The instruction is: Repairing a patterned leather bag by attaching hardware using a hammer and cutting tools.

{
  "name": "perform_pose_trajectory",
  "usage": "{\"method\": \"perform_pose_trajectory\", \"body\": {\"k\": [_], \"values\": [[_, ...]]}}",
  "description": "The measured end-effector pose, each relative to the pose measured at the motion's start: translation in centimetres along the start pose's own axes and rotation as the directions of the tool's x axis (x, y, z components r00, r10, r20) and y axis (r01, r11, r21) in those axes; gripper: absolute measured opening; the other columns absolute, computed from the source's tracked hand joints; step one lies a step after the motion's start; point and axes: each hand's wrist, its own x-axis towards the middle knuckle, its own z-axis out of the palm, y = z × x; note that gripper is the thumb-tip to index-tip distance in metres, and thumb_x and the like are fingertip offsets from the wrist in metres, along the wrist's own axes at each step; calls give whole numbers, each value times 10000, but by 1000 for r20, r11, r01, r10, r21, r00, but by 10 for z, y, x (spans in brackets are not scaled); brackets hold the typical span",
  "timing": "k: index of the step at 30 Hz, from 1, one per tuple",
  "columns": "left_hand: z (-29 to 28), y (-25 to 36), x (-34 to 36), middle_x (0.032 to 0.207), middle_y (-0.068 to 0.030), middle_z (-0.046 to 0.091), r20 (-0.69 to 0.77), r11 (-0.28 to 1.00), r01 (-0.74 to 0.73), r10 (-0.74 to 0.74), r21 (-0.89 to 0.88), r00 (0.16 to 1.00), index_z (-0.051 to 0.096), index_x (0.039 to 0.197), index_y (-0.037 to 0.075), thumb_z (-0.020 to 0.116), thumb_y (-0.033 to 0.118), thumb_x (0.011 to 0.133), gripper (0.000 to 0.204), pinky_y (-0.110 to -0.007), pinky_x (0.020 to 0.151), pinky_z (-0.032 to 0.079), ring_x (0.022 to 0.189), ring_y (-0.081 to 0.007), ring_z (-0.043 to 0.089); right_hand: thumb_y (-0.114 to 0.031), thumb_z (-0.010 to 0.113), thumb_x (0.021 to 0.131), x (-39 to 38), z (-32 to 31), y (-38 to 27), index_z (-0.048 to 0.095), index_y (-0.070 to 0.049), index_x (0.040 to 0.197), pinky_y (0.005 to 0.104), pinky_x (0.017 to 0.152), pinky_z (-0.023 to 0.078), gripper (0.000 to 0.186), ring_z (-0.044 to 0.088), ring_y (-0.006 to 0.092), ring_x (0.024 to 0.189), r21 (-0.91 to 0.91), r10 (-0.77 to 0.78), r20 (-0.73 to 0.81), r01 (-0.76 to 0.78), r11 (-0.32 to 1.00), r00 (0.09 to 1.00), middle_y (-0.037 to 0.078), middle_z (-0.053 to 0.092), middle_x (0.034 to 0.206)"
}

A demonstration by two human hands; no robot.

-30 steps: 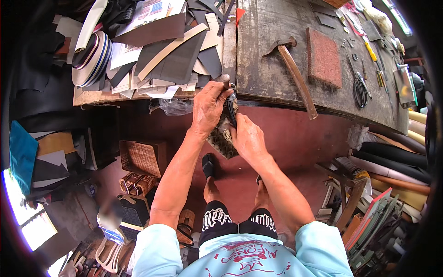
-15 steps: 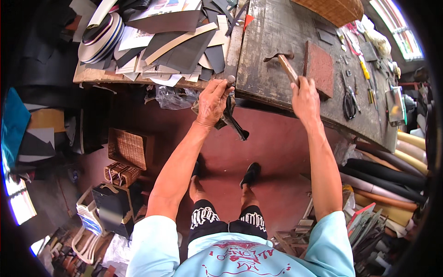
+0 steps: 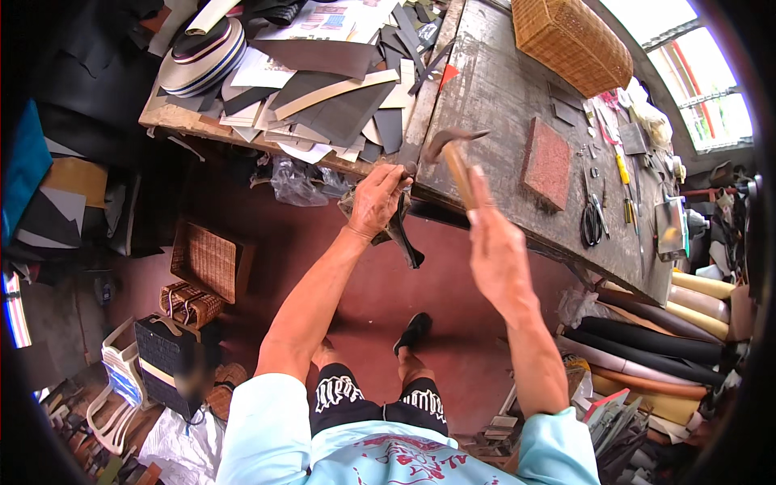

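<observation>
Since the frame half a second ago, the hammer has risen off the table and swung toward the left hand, carried by the right hand. The right fingers are closed around its wooden handle; the left fingers are closed around one metal rod, whose round end shows just above them.

One hammer is in use: its dark head, blurred, curves to a thin point on one side and stands above the right fingers, up and to the right of the left ones. Below the left fingers hangs one narrow black piece, flared at its lower tip; whether they grip it too is hidden. The right forearm reaches up with the handle leaning left; the left forearm slants up to the right, knuckles uppermost.

Farther out, right of the hammer, lie one rough reddish block, one pair of black-handled scissors and one yellow-handled tool. Beyond them all sits one wicker basket. Up and left of the left fingers are many flat scraps and one striped webbing roll.
</observation>
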Motion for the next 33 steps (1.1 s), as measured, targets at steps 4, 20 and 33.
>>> {"method": "perform_pose_trajectory", "body": {"k": [4,20,33], "values": [[-10,6,-6,916,-121,657,14,1000,5,-5,-5,1000,654,1053,15,739,-13,817,252,-375,674,526,796,-309,654,-86,428,1017,-4,-50,-62,289,-124,1561,392,577,466,562,481,167,611,239,91,-258,-27,971,962,170,600,840],[-8,1,-3,910,-130,642,56,989,145,-146,18,988,636,1035,-4,703,19,873,177,-388,688,522,796,-317,644,-135,701,842,17,71,77,573,-57,1288,510,965,395,471,479,382,1158,-453,-240,-307,80,888,921,199,511,1203],[-84,12,-12,860,-77,567,202,297,619,-769,-727,607,510,1016,46,453,103,1001,83,-322,711,478,744,-167,547,-50,584,913,-80,132,20,477,-41,1393,473,742,507,492,608,378,880,40,197,99,-201,979,975,167,586,922]]}}
